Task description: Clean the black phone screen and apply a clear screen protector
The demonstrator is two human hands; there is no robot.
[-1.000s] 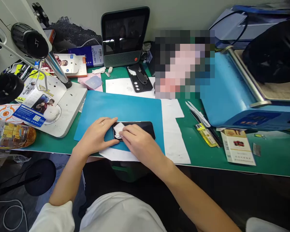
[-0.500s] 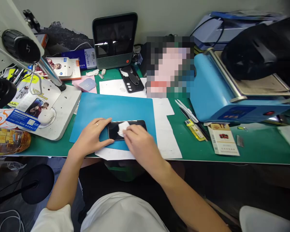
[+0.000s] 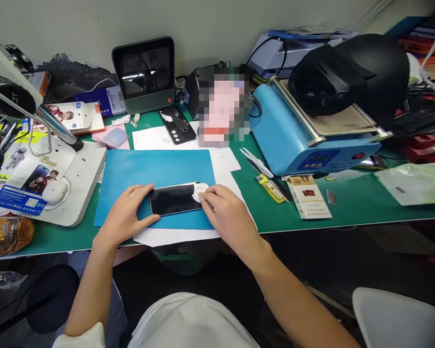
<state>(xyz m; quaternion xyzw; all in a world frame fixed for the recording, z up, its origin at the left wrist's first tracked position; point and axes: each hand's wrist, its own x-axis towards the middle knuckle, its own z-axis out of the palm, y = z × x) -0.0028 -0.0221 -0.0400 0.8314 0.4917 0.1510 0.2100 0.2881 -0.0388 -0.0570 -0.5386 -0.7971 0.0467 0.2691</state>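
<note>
A smartphone [image 3: 174, 199] with a dark screen lies face up on a blue mat [image 3: 159, 164], its right end angled slightly away from me. My left hand [image 3: 126, 212] braces the phone's left end, thumb at the near corner and fingers at the far one. Pinched in my right hand [image 3: 232, 220] is a crumpled white wipe [image 3: 199, 191], pressed on the screen's right end. The fingertips partly hide that end of the phone. White paper [image 3: 177, 237] sticks out from under the mat.
Behind the mat are a dark phone back cover [image 3: 177, 128] and a smart display [image 3: 145, 72]. To the right stand a blue machine [image 3: 293, 130], tweezers [image 3: 257, 162] and a cigarette box [image 3: 309, 197]. A white stand base [image 3: 79, 193] and an amber container [image 3: 9, 236] occupy the left.
The wipe in my right hand has moved from the middle of the screen to its right end. The phone has turned slightly. My view has swung to the right.
</note>
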